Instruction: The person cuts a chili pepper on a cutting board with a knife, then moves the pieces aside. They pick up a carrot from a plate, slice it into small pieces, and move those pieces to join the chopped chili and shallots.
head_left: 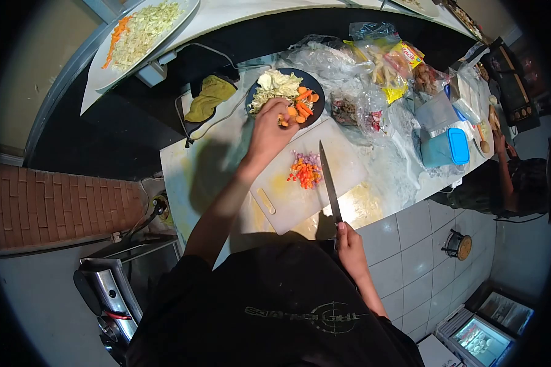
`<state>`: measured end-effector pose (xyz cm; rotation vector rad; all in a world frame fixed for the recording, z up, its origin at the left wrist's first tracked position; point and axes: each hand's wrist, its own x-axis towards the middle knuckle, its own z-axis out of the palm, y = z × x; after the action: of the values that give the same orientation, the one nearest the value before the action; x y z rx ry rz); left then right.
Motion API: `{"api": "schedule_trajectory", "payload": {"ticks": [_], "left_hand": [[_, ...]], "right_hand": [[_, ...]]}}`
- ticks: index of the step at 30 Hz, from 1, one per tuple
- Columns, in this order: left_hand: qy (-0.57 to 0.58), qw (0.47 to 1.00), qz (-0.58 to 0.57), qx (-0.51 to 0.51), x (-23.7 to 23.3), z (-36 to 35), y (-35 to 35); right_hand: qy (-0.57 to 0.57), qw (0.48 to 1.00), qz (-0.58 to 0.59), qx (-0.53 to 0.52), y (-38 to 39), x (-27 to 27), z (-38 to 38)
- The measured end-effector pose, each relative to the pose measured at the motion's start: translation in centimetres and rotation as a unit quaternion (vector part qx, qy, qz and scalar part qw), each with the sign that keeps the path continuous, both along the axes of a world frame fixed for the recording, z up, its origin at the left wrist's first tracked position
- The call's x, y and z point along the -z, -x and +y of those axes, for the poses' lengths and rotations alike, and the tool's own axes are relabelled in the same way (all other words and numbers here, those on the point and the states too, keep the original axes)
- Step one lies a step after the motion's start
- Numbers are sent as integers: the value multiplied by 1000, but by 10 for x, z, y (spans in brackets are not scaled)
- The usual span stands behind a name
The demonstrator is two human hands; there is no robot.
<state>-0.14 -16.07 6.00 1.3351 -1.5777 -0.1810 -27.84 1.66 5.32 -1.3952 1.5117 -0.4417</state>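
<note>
We have our left hand (269,125) out over the near edge of the dark plate (319,105), fingers bunched on a few of the carrot slices (304,107) lying there; whether they are lifted clear of the plate we cannot tell. Beside the slices on the same plate sits a heap of cabbage (274,85). Our right hand (349,241) is closed round the handle of the knife (329,180), whose blade lies along the right part of the cutting board (349,168), tip pointing away from us and not cutting.

Just left of the blade is a small pile of diced carrot and onion (304,169), so we judge that some chopping is done. A good share of carrot is still whole-sliced on the plate, and the cabbage there looks uncut, so more seems left than finished.

The board rests on the bench (190,171), the plate touching its far edge. A yellow cloth (209,95) lies left of the plate, plastic bags (379,61) and a blue-lidded tub (444,147) to the right. A white platter (104,73) of shredded cabbage stands well apart, and another person (514,177) is at the far right end
</note>
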Motion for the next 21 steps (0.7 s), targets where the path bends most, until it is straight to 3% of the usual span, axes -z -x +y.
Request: {"api": "schedule_trajectory", "payload": {"ticks": [4,9,11,17,21], "left_hand": [[-104,994,38,14,-24,52,-12],[-122,992,37,14,12,94,-10],[-107,994,-16,-5,32,101,-9],[-144,988,-46,40,48,119,-3],[-145,989,-37,-10,49,127,-2]], "right_hand": [[1,1000,-7,20,0,2,-3],[-7,1000,-18,-7,-4,0,-3],[-13,1000,-14,-19,-8,-4,-1],[1,998,9,-63,-16,-9,4],[16,994,60,-93,-20,-16,7]]}}
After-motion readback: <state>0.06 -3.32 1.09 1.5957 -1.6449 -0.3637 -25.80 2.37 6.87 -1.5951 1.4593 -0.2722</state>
